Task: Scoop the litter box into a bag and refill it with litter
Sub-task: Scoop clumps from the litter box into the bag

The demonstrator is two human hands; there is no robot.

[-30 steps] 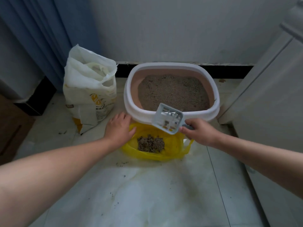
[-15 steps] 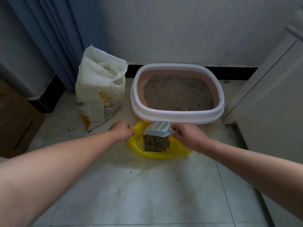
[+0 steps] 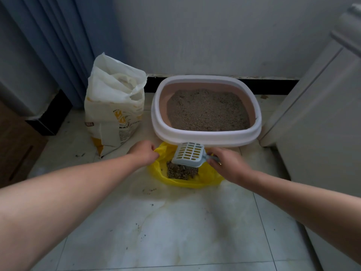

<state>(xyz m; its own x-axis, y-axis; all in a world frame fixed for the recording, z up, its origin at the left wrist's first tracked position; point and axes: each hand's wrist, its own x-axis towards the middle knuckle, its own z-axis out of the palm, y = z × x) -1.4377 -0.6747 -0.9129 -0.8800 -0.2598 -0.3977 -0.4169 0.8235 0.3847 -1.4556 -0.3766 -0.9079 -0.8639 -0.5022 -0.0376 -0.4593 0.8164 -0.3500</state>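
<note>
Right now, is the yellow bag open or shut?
Open: the left hand holds the rim of the yellow bag, and clumps show inside beneath the scoop.

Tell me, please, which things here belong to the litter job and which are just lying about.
For the job: litter box, scoop held by the right hand, yellow bag gripped by the left hand, scooped clumps inside it, open litter sack.
Just lying about: blue curtain, white cabinet, brown wooden unit.
</note>
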